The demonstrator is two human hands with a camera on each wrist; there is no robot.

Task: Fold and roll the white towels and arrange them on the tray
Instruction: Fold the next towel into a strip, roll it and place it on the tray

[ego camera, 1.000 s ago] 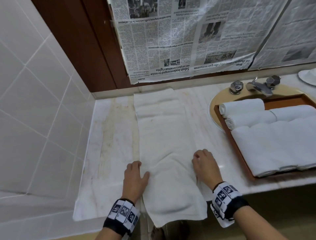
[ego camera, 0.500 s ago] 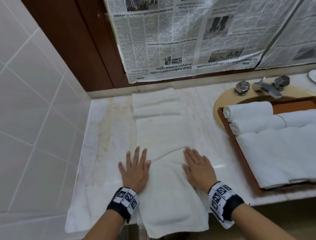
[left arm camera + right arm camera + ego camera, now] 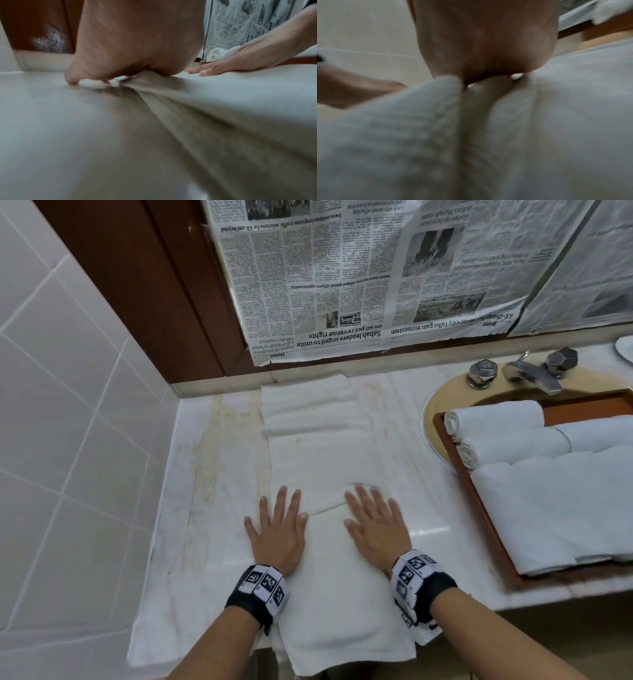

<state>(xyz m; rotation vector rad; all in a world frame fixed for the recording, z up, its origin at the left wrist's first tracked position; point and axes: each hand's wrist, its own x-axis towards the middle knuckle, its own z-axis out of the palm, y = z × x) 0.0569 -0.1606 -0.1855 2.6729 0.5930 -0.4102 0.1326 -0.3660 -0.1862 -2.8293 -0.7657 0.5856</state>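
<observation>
From the head view, the job looks well under way but unfinished. Two rolled towels (image 3: 496, 419) already lie at the far end of the wooden tray (image 3: 460, 474), with a flat folded stack (image 3: 555, 508) filling the rest of it, off at about three o'clock from the hands. One long white towel (image 3: 322, 460) lies stretched along the marble counter (image 3: 205, 474), its near end hanging over the edge at six o'clock; it is folded narrow but not yet rolled, so rolling and placing it remain. The left hand (image 3: 277, 529) lies flat with fingers spread across the towel's left edge, partly on bare marble. The right hand (image 3: 376, 525) lies flat on the right edge. Neither grasps anything; a shallow crease runs between them toward twelve o'clock.

The left wrist view shows the palm pressed down where cloth meets counter, thumb on the stone, the towel running away at five o'clock, and the other hand flat at two o'clock.

The right wrist view is blurred; the heel of the hand bears on bunched terry, and I cannot make out the fingers.
</observation>
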